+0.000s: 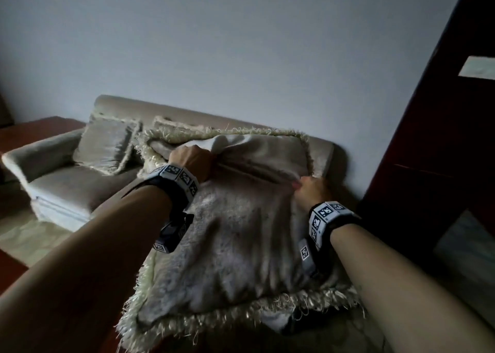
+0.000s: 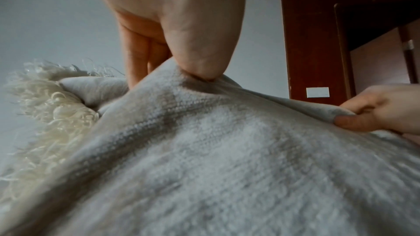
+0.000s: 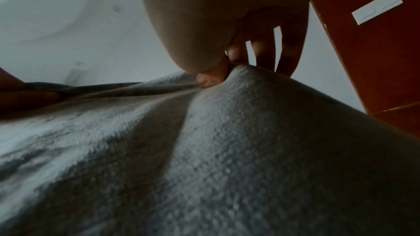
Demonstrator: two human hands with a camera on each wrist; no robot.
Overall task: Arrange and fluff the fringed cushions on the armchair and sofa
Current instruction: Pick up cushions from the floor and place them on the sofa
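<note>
A large grey cushion (image 1: 235,234) with a cream fringe hangs in front of me, held up in the air. My left hand (image 1: 191,155) grips a fold of its cover near the top left, thumb pressed into the fabric (image 2: 204,73). My right hand (image 1: 305,188) pinches the same ridge of cover at the right (image 3: 211,78). The cover (image 2: 227,150) is pulled taut between both hands. On the beige sofa (image 1: 80,186) behind, a smaller fringed cushion (image 1: 104,146) leans against the backrest at the left, and another fringed cushion (image 1: 174,127) peeks out behind the held one.
A dark red wooden door frame (image 1: 428,138) stands close at the right, bearing a white switch plate (image 1: 479,67). The pale wall (image 1: 241,58) runs behind the sofa. A reddish floor and a pale rug (image 1: 24,234) lie at the left.
</note>
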